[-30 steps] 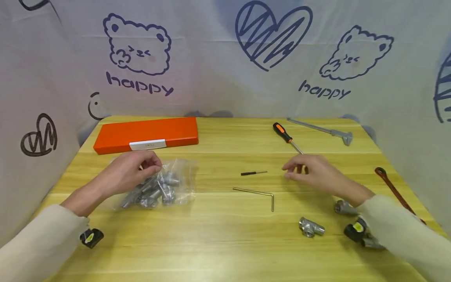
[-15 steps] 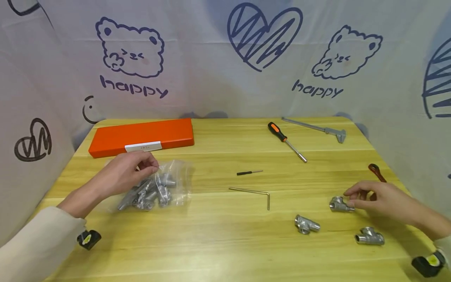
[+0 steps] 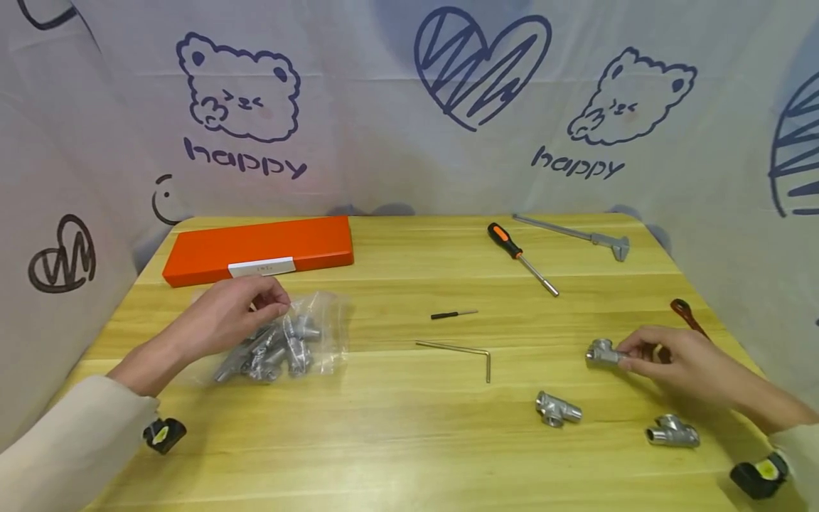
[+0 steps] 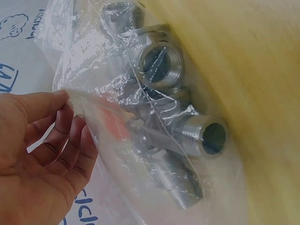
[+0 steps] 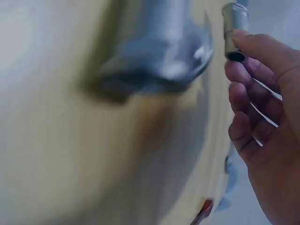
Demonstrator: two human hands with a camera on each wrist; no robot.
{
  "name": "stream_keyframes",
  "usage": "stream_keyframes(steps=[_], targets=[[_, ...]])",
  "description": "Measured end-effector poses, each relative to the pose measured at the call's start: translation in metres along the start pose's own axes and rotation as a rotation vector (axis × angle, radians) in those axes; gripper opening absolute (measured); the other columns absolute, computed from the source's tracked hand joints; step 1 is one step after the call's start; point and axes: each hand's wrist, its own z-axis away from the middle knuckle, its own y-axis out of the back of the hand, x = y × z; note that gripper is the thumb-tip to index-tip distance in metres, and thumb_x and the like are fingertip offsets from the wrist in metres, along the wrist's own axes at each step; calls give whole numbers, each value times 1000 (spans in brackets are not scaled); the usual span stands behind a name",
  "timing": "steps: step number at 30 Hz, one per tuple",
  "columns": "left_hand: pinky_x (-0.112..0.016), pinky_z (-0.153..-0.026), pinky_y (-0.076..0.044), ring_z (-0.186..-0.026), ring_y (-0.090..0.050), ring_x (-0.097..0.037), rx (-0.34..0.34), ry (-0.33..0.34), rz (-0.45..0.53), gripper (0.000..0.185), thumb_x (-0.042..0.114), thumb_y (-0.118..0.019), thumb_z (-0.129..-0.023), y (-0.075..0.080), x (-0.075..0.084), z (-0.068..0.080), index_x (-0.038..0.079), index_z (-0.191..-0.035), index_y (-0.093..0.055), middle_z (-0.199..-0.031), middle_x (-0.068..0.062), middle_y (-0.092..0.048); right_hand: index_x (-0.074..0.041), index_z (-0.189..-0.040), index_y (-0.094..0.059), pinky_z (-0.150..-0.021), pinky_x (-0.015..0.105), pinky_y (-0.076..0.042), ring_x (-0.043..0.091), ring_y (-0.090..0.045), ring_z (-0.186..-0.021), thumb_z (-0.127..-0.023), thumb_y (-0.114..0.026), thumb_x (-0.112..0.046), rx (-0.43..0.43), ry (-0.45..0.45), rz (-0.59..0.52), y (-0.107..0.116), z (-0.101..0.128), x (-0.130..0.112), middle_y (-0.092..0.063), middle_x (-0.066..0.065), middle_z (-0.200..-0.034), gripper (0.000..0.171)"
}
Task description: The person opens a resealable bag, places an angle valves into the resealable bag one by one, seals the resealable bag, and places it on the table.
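My left hand pinches the edge of a clear plastic bag between thumb and forefinger. Inside the bag lie several metal pipe fittings, some with threaded ends, seen through the film in the left wrist view. On the right side of the table, my right hand pinches the narrow end of a metal tee pipe fitting between thumb and fingertips. Two similar tee fittings lie nearer the front: one to the left, the other below the right hand. A blurred fitting looms close in the right wrist view.
An orange-red box with a white label lies at the back left. Mid-table are a small black screwdriver and a hex key. Farther right lie a larger screwdriver, a caliper and a red-brown wrench.
My right hand has moved right and toward the front, then taken hold of a tee fitting and shifted it slightly left and back. The left hand keeps its pinch on the bag.
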Motion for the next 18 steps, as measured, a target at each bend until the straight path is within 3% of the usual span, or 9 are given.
stream_keyframes(steps=[4,9,14,18], targets=[[-33,-77,-53,-85,-61,-15,2,-3,-2,6,18,-71,-107,-1,0,0,15,-107,-76,-96,1,-74,-21,-109,-79,-64,23,-47,-4,-54,-78,-98,-83,-16,60,58,56,3,-21,-18,-66,-18,-89,13],[-33,-78,-54,-85,-63,-14,10,-7,-1,6,18,-71,-107,-1,-3,2,15,-107,-76,-96,2,-74,-22,-110,-78,-65,22,-47,-4,-54,-79,-98,-83,-20,35,130,67,0,-60,-49,-67,-17,-92,13],[-33,-79,-55,-85,-62,-13,16,-5,2,6,18,-72,-106,-2,-4,4,14,-108,-76,-96,2,-74,-18,-110,-78,-64,23,-47,0,-54,-76,-98,-83,-18,-1,226,-2,-21,-104,-91,-69,-14,-92,13],[-33,-79,-54,-84,-62,-13,15,-14,16,7,18,-72,-107,-3,-4,4,13,-109,-76,-97,1,-74,-18,-111,-79,-67,25,-47,6,-57,-79,-100,-82,-23,-67,246,-33,-42,-134,-127,-70,-12,-94,12]])
